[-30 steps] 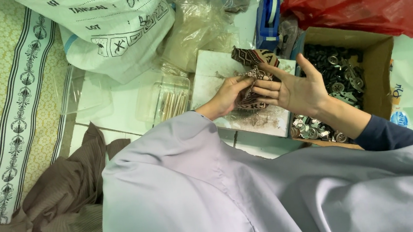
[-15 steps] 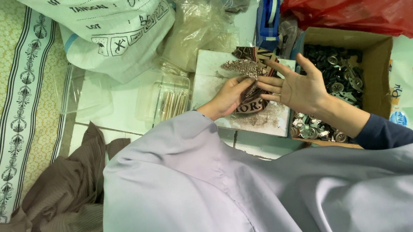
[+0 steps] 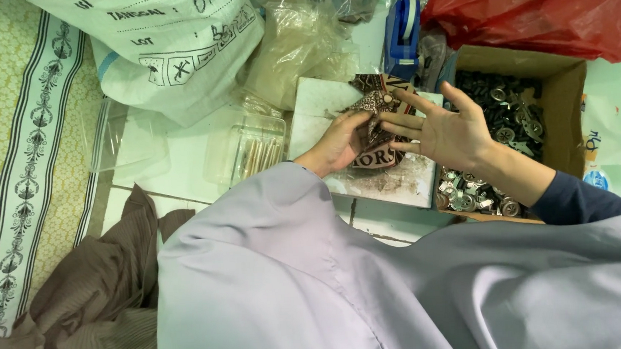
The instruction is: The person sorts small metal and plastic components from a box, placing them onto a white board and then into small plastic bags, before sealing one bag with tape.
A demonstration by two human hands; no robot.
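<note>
Both hands worked over a white board (image 3: pixel 406 182) lying on the tiled floor (image 3: pixel 185 150). The left hand (image 3: pixel 341 142) was closed on a piece of brown patterned fabric (image 3: pixel 375 104), thumb and fingers pinching its near edge, holding it just above the board's far part. The right hand (image 3: pixel 444 130) stood beside it, fingers spread and straight, their tips touching the fabric from the right; nothing was clamped in it. A dark brown piece with pale lettering (image 3: pixel 376 155) lay under the hands on the board.

Right of the board, a cardboard box (image 3: pixel 565 116) held many small dark and silver metal parts (image 3: pixel 510 106). A red plastic bag (image 3: pixel 553 1) lay beyond the box. A blue tape dispenser (image 3: pixel 401 33) stood far of the board. To the left, a clear plastic case (image 3: pixel 247 151) held thin sticks, with a white printed sack (image 3: pixel 163 46) farther off. Brown cloth (image 3: pixel 94 313) lay bunched near left, on a patterned mat (image 3: pixel 13 144).
</note>
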